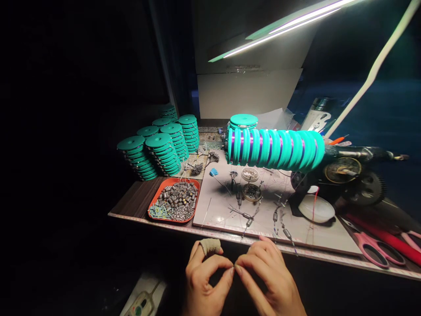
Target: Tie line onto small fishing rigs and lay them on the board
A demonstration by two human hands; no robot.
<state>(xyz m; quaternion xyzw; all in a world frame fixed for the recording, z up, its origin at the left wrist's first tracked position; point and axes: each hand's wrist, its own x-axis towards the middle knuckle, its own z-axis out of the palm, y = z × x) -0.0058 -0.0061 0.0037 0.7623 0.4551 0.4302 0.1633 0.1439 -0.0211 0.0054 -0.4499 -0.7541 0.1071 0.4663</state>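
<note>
Just in front of the table's near edge, my left hand [210, 276] and my right hand [268, 274] meet with pinched fingertips. Whatever lies between them is too thin or small to make out. A tan wrap [210, 246] covers one finger of my left hand. Beyond my hands, on a pale board [217, 215], lie thin lines carrying dark weights [249, 223] and small metal pieces. A red tray [149, 215] to the left holds grey cylindrical weights [180, 193], greenish sleeves [161, 211] and tiny metal parts [182, 213].
Stacks of teal discs [158, 140] stand at the back left. A geared winder [345, 171] bears a row of teal discs [276, 147] with purple line. Nearby are small round dishes [251, 192], a white bowl [317, 215] and pink-handled scissors [378, 250]. A lamp [283, 28] hangs above.
</note>
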